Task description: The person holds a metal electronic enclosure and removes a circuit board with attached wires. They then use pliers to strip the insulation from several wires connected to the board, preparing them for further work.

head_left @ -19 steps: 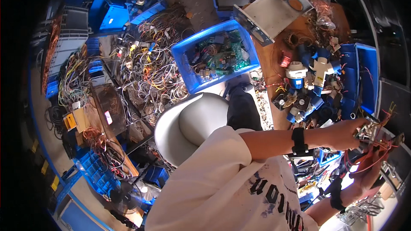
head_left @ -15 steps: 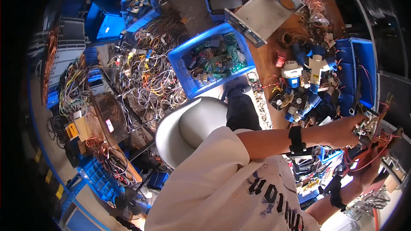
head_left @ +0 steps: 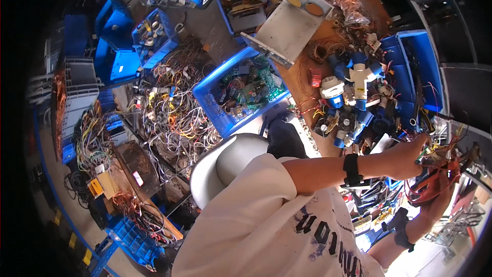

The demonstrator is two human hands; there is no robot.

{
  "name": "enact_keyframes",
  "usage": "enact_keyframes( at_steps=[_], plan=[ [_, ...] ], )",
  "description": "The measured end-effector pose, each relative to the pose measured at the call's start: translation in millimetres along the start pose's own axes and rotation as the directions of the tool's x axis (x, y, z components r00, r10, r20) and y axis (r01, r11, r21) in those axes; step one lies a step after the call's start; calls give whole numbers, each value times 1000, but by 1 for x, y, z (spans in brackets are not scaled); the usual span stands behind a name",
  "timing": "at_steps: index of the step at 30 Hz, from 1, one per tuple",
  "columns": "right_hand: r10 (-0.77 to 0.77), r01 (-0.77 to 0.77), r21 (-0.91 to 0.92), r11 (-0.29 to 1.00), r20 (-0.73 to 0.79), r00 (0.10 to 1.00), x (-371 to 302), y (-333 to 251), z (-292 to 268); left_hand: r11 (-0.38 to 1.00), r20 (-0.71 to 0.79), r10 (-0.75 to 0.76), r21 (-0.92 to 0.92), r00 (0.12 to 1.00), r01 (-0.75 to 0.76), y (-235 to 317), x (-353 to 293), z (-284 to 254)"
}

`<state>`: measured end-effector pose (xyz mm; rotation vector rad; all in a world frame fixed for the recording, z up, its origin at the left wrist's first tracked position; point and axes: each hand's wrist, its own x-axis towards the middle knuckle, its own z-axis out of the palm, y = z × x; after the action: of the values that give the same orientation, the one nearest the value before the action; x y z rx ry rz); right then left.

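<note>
At the right edge, my left hand (head_left: pixel 409 160) is closed, its fingertips at thin coloured wires (head_left: pixel 436 146). Beside and below it, my right hand (head_left: pixel 439 199) is wrapped round a bundle of red wires (head_left: pixel 433 178); some strands loop below my left hand. The far ends of the bundle stick out past my hands, near the right rim. What the wires are attached to is too small to make out. Both wrists wear black straps.
A blue crate (head_left: pixel 206 103) of green circuit boards stands mid-view, beside a pale metal bracket (head_left: pixel 292 28). White and blue plug connectors (head_left: pixel 359 78) lie on the wooden table, next to a blue bin (head_left: pixel 421 69). Tangled cables (head_left: pixel 177 107) and a grey stool (head_left: pixel 233 161) are to the left.
The view has turned a little, shifting the bench and crates leftward. My left hand is slightly lower and further left, and a little apart from the wire ends. The red wires stay in my right hand.
</note>
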<state>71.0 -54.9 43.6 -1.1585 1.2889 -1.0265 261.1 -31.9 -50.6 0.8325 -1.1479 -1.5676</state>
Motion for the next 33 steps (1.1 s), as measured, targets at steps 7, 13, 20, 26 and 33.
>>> enact_keyframes(
  at_steps=[7,13,20,26,33],
  plan=[
    [-51,45,-58,997,-110,993,-16,-6,-5,1000,172,-15,23,985,12,6,17,12],
    [-28,43,131,990,-115,993,-12,-27,16,775,272,42,-616,961,141,-6,41,8],
    [-22,35,187,982,-74,997,-42,-51,-10,837,407,-104,-456,907,301,20,54,9],
    [-65,89,185,979,-130,989,-66,-45,-40,761,547,-59,-517,835,392,19,60,25],
    [7,18,163,986,-155,988,-87,-33,-63,555,661,-57,-602,748,574,34,51,42]
  ],
)
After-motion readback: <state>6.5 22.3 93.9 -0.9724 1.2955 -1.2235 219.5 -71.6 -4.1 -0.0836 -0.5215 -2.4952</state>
